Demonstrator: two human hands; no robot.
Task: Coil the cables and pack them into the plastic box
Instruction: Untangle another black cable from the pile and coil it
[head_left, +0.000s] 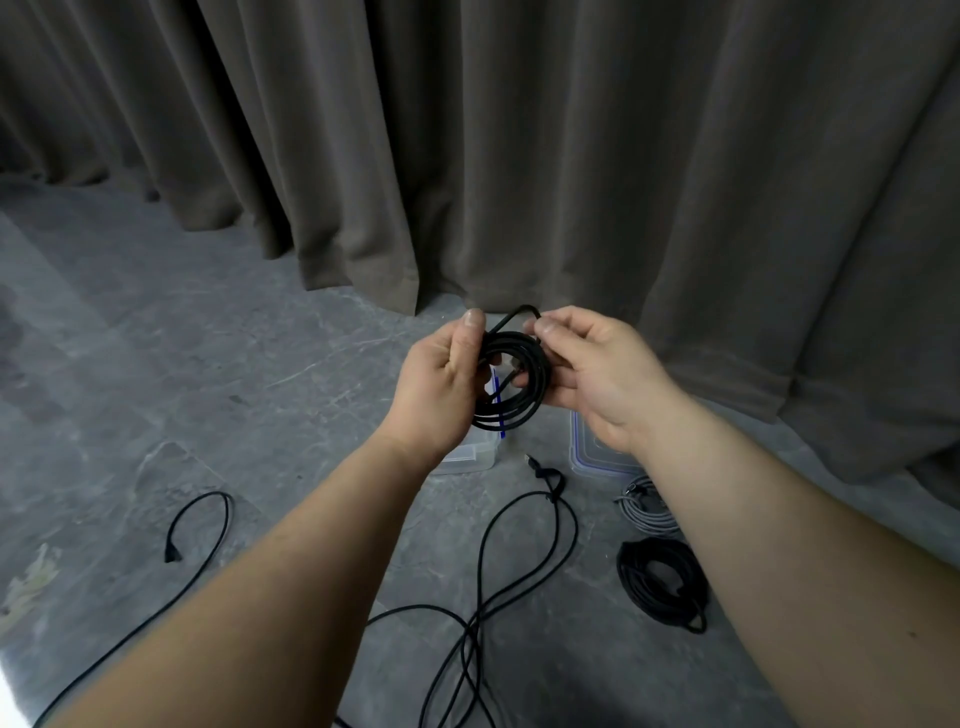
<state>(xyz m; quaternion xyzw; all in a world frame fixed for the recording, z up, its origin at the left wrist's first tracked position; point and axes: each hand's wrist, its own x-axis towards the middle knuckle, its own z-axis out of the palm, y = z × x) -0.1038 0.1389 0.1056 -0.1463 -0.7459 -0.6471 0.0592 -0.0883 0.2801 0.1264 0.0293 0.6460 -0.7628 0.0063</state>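
While both forearms reach forward from the bottom edge, we note loose cable first: nearest us, an uncoiled black cable (483, 597) sprawls in open loops across the grey floor (208, 364) at about 6 o'clock, one plug end lying at 8 o'clock. At 4 o'clock sits a coiled black cable (662, 582), flat on the floor, and just beyond it a coiled grey cable (644, 506), partly hidden by the right forearm.

Farther out, at centre, both hands are raised above the floor, palms turned toward each other. Our left hand (441, 384) grips the left side of a small black coil (511, 382), thumb upright along the rim and fingers curled behind it. Our right hand (597, 374) holds the coil's right side; thumb and forefinger pinch a short bent length of the same cable that rises over the top of the coil at 12 o'clock, the other fingers tucked under. The coil stands roughly upright, several turns thick.

Directly below and behind the hands, the clear plastic box (470, 454) rests on the floor, mostly covered by the left wrist; a blue strip shows along its right side. Its lid (597, 460), clear with a blue seal line, lies apart at 3 o'clock of the box, beneath the right wrist.

We can read no writing or brand marks on anything.

Farthest back, a heavy brown-grey curtain (519, 156) hangs in folds to the floor.
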